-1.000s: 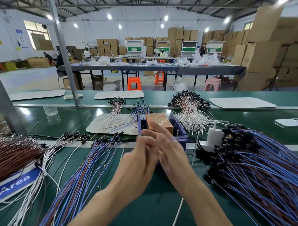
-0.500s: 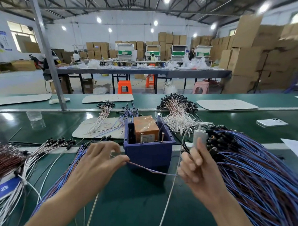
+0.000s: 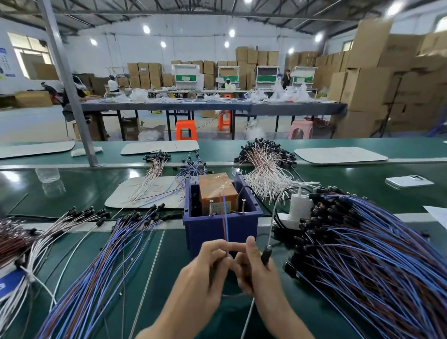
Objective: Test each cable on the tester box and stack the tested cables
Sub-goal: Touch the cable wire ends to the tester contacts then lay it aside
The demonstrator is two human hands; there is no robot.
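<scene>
The hands were apart half a second ago with a thin wire stretched between them, and they have since closed in. The left hand (image 3: 205, 273) and right hand (image 3: 257, 272) now meet just in front of the tester box (image 3: 219, 230), fingertips touching. Together they pinch a slim blue-and-red cable (image 3: 225, 220), whose free length stands upright against the box's front wall, its tip near the two metal pins (image 3: 211, 207) beside the orange block (image 3: 216, 192). The right hand also curls around a black plug (image 3: 266, 255) on a grey lead. The cable looks very light and limp, with smooth insulation that probably slides under a loose pinch. Held far from the tip, it would likely droop and miss the pins. The better hold is close to the working end, or on the harder moulded connector. More cables lie fanned to the left (image 3: 98, 253) and heaped to the right (image 3: 379, 266). I cannot tell which pile is the tested one.
</scene>
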